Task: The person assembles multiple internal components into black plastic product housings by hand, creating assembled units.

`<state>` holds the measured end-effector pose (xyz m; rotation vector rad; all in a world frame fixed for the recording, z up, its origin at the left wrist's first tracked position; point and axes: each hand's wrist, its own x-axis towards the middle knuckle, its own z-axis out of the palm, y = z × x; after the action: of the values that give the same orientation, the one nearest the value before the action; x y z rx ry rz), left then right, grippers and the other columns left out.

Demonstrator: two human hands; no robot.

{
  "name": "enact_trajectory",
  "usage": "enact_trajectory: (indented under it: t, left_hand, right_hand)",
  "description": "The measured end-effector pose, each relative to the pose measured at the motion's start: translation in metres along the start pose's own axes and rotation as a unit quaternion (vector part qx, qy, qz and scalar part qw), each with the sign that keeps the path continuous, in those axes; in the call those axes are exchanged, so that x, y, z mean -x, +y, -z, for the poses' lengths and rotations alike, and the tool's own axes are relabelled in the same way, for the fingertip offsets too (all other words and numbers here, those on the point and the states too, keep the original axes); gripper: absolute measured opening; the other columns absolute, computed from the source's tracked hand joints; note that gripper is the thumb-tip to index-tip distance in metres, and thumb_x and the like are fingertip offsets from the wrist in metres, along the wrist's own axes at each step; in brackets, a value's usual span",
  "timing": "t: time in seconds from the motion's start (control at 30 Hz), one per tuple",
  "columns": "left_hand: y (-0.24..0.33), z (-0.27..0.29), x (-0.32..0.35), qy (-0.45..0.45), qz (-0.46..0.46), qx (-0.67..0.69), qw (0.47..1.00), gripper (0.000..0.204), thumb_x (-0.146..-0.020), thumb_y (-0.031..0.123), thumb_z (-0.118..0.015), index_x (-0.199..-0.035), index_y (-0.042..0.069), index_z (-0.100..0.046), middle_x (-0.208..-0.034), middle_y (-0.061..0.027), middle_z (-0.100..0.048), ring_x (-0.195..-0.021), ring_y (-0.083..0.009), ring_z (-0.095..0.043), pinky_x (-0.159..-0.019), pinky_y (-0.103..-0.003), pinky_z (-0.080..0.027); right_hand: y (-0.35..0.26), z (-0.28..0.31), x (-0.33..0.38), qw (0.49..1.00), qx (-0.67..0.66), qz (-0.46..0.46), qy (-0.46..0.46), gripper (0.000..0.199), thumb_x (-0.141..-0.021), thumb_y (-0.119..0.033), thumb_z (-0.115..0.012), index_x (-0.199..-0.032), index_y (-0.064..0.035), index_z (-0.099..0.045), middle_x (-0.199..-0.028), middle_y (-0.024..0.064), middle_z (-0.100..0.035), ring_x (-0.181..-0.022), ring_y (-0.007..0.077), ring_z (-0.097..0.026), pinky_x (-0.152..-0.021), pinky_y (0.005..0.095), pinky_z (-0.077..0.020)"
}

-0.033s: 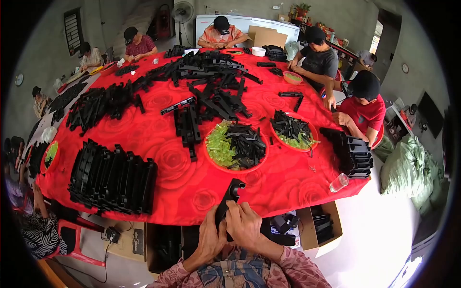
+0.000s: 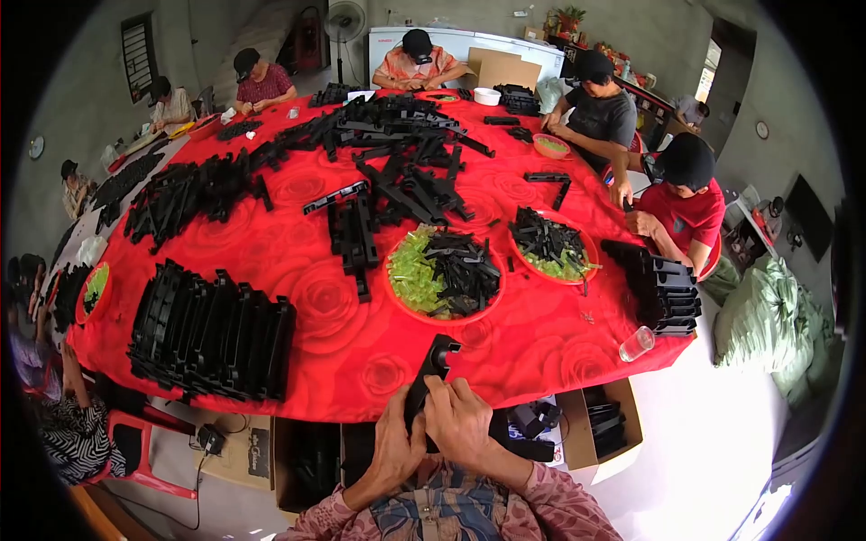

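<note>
Both hands, left [image 2: 397, 442] and right [image 2: 460, 417], clenched around black plastic bracket [image 2: 428, 374], six o'clock of counter [image 2: 361, 352].

Black plastic part [image 2: 426, 383] in both hands

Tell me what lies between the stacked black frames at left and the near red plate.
Bare red tablecloth lies between the stack and the plate, in the head view.

Both hands, left hand [image 2: 397, 444] and right hand [image 2: 462, 422], meet close together (fingers [image 2: 437, 393] curled shut).
</note>
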<state>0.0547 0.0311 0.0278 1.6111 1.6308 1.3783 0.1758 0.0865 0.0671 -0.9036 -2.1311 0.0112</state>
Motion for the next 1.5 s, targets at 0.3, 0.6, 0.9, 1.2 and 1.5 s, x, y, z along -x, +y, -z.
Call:
enact_trajectory:
  t: [0.3, 0.6, 0.9, 1.2, 1.5]
  left_hand:
    - [-0.026, 0.005, 0.001, -0.099, 0.282, 0.378, 0.876, 0.043, -0.097, 0.019, -0.057, -0.133, -0.003, -0.050, -0.112, -0.0069, -0.063, -0.098, -0.0119, -0.058, -0.086, -0.026, -0.047]
    - [-0.025, 0.005, 0.015, -0.100, 0.238, 0.311, 0.915, 0.035, -0.100, 0.020, -0.054, -0.128, -0.002, -0.058, -0.104, -0.0003, -0.062, -0.096, -0.0069, -0.054, -0.083, -0.023, -0.044]
    - [-0.029, 0.002, -0.002, -0.051, 0.221, 0.260, 0.938, 0.033, -0.095, 0.015, -0.058, -0.124, -0.002, -0.061, -0.096, 0.0003, -0.064, -0.088, -0.0073, -0.056, -0.076, -0.023, -0.047]
    - [-0.028, 0.007, -0.004, -0.022, 0.228, 0.354, 0.907, 0.036, -0.097, 0.016, -0.060, -0.129, -0.001, -0.059, -0.102, -0.0012, -0.065, -0.091, -0.0066, -0.056, -0.080, -0.021, -0.046]
    - [-0.055, 0.014, -0.027, 0.072, 0.265, 0.357, 0.893, 0.028, -0.102, 0.027, -0.049, -0.101, 0.004, -0.063, -0.083, 0.0048, -0.056, -0.074, -0.0046, -0.050, -0.065, -0.022, -0.042]
  right_hand:
    - [0.017, -0.012, 0.006, 0.990, -0.112, -0.079, -0.030, 0.034, -0.074, -0.001, -0.065, -0.108, -0.0046, -0.063, -0.077, 0.0085, -0.063, -0.069, 0.0243, -0.060, -0.054, 0.0364, -0.0513]
    - [0.014, -0.014, 0.021, 0.969, -0.185, -0.153, -0.055, 0.034, -0.075, 0.001, -0.066, -0.107, -0.0071, -0.065, -0.080, 0.0103, -0.062, -0.073, 0.0260, -0.065, -0.056, 0.0360, -0.0530]
    - [0.019, -0.016, 0.001, 0.968, -0.199, -0.136, -0.063, 0.034, -0.072, 0.006, -0.064, -0.106, -0.0020, -0.064, -0.080, 0.0148, -0.059, -0.072, 0.0289, -0.062, -0.063, 0.0367, -0.0508]
    - [0.016, -0.029, -0.004, 0.965, -0.226, -0.114, -0.066, 0.037, -0.073, 0.011, -0.063, -0.108, 0.0010, -0.062, -0.084, 0.0163, -0.057, -0.072, 0.0307, -0.063, -0.060, 0.0373, -0.0523]
    - [0.005, -0.019, -0.014, 0.935, -0.312, -0.163, -0.055, 0.033, -0.076, 0.010, -0.070, -0.107, 0.0020, -0.063, -0.079, 0.0086, -0.064, -0.065, 0.0172, -0.061, -0.061, 0.0288, -0.0505]
